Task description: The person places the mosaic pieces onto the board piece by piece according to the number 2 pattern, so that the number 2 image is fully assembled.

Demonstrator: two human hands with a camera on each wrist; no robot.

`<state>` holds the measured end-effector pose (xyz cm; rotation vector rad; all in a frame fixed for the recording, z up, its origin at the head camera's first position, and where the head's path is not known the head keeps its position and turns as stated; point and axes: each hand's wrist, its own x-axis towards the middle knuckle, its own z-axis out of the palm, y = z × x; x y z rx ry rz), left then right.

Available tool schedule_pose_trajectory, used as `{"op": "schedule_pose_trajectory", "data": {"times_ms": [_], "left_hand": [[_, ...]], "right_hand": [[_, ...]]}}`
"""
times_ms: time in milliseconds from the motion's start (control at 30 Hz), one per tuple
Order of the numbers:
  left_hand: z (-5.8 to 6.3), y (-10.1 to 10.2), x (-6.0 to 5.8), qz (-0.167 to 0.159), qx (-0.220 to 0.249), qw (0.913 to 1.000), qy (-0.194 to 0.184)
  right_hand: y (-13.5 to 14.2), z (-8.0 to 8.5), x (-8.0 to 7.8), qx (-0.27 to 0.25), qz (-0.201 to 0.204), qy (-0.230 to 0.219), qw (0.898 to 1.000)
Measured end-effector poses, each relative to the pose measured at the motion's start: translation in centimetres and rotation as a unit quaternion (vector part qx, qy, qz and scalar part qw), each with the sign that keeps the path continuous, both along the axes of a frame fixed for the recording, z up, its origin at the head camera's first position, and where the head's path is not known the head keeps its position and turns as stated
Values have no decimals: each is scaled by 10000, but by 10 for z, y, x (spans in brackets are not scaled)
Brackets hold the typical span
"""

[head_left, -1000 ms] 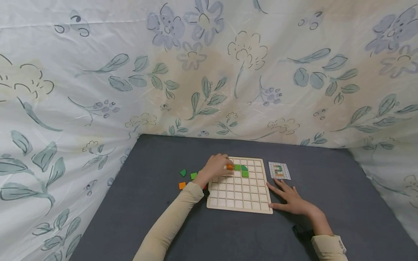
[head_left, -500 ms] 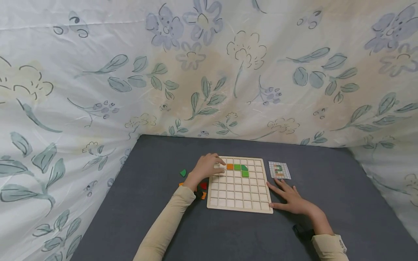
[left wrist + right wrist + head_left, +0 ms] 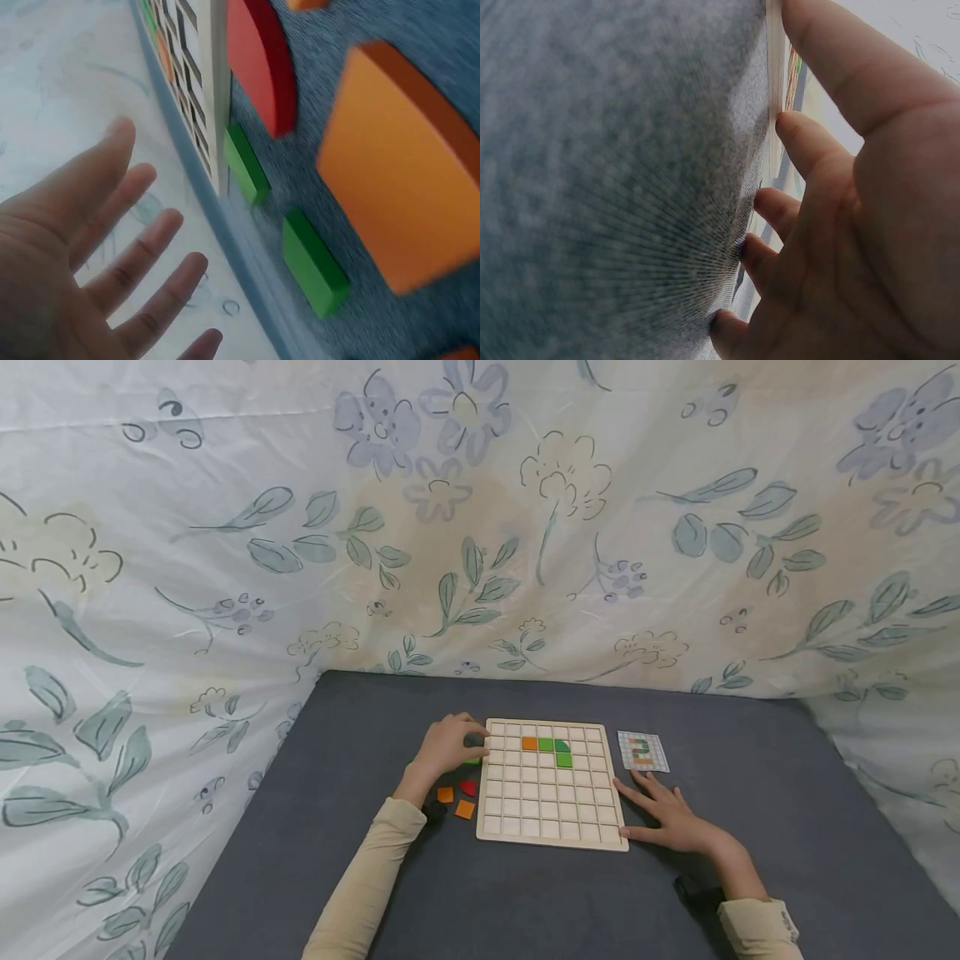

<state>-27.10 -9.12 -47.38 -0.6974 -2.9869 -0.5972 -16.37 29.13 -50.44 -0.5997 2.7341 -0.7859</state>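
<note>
A wooden grid board (image 3: 551, 846) lies on the dark table. In its upper rows sit an orange square tile (image 3: 529, 744), a green square tile (image 3: 546, 744), a green rounded tile (image 3: 562, 746) and another green square below that one. My left hand (image 3: 448, 745) hovers past the board's left edge, its fingers extended and holding nothing in the left wrist view. Under and beside it lie a red rounded tile (image 3: 262, 64), an orange tile (image 3: 405, 165) and green tiles (image 3: 315, 262). With fingers spread, my right hand (image 3: 667, 818) rests at the board's right edge, thumb and forefinger touching it.
A small pattern card (image 3: 643, 752) printed with a coloured grid lies right of the board, just beyond the right fingertips. Two loose orange tiles (image 3: 465, 810) are near the board's left edge. A flowered cloth (image 3: 450, 527) hangs behind the table.
My left hand has let go of the orange tile, which now sits left of the green one on the board, and has drawn back leftward over the loose tiles. The right hand stays put.
</note>
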Motion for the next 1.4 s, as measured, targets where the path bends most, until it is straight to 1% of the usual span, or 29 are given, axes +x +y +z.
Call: {"op": "schedule_pose_trajectory", "data": {"times_ms": [167,333,500,667,1000,1167,1400], "left_hand": [[1,-10,3,227,-87,9997,15],[2,-20,7,346,-13,9994,30],[2,-30,11,554,112,9984,-67],[2,-39,14,688,147,9974,-123],[-1,-58,19,943,151,9952,-216],[-5,-66,20,1052,65,9942,-234],[-8,-76,22,1121,38,9932,-324]], "right_hand": [[0,1,0,-34,6,-20,10000],[0,1,0,-42,35,10,10000],[0,3,0,-33,75,97,9999],[1,2,-1,-22,47,45,10000],[2,-2,-1,-9,44,29,10000],[2,-3,-1,-9,45,46,10000],[1,-1,-1,1,36,67,10000]]}}
